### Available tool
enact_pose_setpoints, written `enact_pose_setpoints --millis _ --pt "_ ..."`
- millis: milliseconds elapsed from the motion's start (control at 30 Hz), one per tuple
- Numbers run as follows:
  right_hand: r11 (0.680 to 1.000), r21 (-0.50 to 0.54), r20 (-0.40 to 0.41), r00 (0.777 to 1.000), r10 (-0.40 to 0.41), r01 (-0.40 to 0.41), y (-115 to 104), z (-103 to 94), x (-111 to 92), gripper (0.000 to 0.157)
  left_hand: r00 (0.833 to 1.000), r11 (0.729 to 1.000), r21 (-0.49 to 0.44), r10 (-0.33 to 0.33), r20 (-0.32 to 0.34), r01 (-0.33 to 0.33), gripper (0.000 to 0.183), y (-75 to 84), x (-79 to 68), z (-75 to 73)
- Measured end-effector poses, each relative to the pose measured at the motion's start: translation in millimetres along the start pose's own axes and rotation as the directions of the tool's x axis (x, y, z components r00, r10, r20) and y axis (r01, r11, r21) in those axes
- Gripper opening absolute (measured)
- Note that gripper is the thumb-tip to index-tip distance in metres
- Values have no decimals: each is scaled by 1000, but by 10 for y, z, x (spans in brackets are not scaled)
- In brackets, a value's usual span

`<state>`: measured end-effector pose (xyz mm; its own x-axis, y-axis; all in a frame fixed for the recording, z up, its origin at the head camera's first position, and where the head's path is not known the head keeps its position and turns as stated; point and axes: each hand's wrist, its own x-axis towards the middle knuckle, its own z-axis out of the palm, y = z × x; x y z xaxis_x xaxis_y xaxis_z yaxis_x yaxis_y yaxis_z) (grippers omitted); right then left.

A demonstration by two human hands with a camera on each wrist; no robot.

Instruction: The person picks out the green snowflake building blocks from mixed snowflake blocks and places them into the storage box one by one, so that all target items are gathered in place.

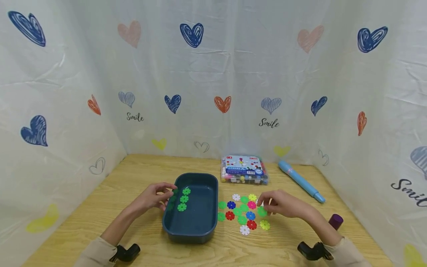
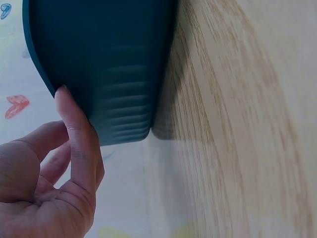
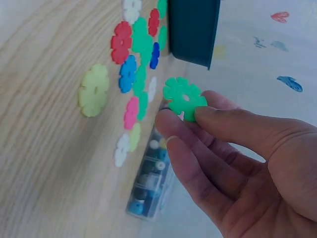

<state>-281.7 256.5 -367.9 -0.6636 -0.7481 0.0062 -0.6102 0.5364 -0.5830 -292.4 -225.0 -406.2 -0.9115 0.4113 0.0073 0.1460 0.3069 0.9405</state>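
White heart-print curtain [image 1: 213,129] along left, far and right sides. Wooden table [image 1: 267,250] between, far edge meeting the curtain. Dark blue-green tub [image 1: 201,204] left of centre; broad wood strip from its left side to the curtain, more wood on the near side. Transparent bead box [image 1: 244,170] by the far edge, right of the tub, narrow gap between. Blue tube [image 1: 301,181] slanted at far right, well apart from the tub. Right hand [image 1: 281,204] over the right fringe of the loose discs [image 1: 229,215], thumb and finger pinching a green disc [image 3: 173,91]. Left hand [image 1: 156,197] at the tub's left rim, fingers bent, a fingertip touching the edge; pinch or mere touch, cannot tell. Purple cylinder [image 1: 336,221] beside the right forearm [image 1: 317,224]. Three green discs [image 1: 184,199] inside the tub, lined up near its left wall. Loose ones in mixed colours, bunched just right of the tub, open wood on their near side.
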Motion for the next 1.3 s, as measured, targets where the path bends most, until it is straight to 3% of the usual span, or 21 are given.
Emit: enact_pose_setpoints --millis 233,567,933,1300 --pt "999 -46 -17 1000 4 -5 -130 -96 122 13 1000 1000 -9 -7 -7 7 47 -6 -3 -3" --pt "985 -151 -6 996 -89 87 -443 -172 427 16 1000 1000 10 -5 0 5 46 -20 -14 1" --pt "986 -137 -2 995 -99 98 -715 -216 790 16 1000 1000 6 -4 -8 4 45 -13 6 1" --pt "977 -139 28 987 -157 159 -961 -106 1145 17 1000 1000 8 1 -10 -1 45 -8 1 15"
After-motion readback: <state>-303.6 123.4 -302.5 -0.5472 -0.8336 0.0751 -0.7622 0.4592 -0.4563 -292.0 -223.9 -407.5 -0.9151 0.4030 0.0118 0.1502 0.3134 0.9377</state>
